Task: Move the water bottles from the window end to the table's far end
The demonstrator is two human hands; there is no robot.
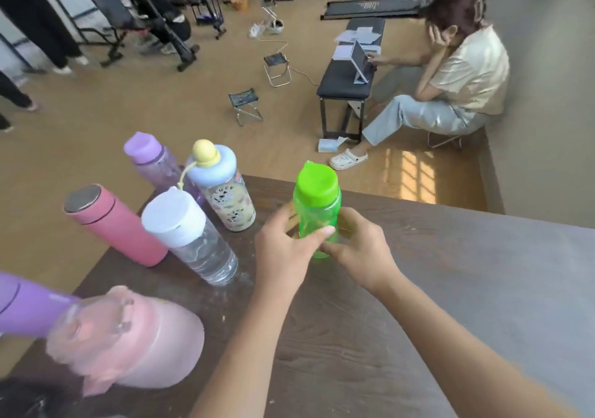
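Note:
A green water bottle [317, 206] stands upright on the dark wooden table [418, 289], near its far edge. My left hand [283, 250] and my right hand [360, 250] both wrap around its lower body, left thumb across the front. To the left stand several other bottles: a clear one with a white cap [190, 237], a pink flask [112, 224], a patterned one with a blue lid and yellow knob [222, 189], and a purple one [151, 160]. A big pink bottle [135, 337] and a purple bottle [29, 305] loom blurred at the near left.
Beyond the table edge is wooden floor, with a person sitting at a low black bench [347, 76] holding a tablet. Two small folding stools [246, 105] stand on the floor. Exercise benches [145, 15] and standing people's legs fill the back left.

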